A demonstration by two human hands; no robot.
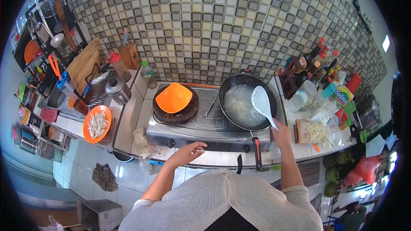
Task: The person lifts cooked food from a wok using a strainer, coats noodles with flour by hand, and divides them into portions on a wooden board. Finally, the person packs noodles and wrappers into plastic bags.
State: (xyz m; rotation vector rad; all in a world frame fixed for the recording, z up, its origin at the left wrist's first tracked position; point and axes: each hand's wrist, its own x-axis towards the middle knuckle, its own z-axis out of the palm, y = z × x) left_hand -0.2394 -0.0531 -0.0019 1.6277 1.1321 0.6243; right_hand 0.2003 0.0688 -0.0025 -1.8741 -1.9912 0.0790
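Note:
My right hand [281, 133] is closed around the handle of a white slotted spoon [261, 102]. The spoon's perforated head hangs over the right side of a black frying pan [223, 110]. Cloudy liquid [244, 102] with pale pieces in it fills much of the pan, which sits on the right burner of a metal gas stove [209, 139]. My left hand [188, 153] is held in front of the stove's front panel, fingers loosely extended, with nothing in it. An orange bowl [174, 98] stands on the left burner.
The pan's red-and-black handle [257, 152] sticks out past the stove front. At left, an orange plate [97, 124] carries pale pieces of food beside a metal canister [117, 90]. Bottles [314, 57] and a cutting board with shredded pale food [311, 131] stand at right.

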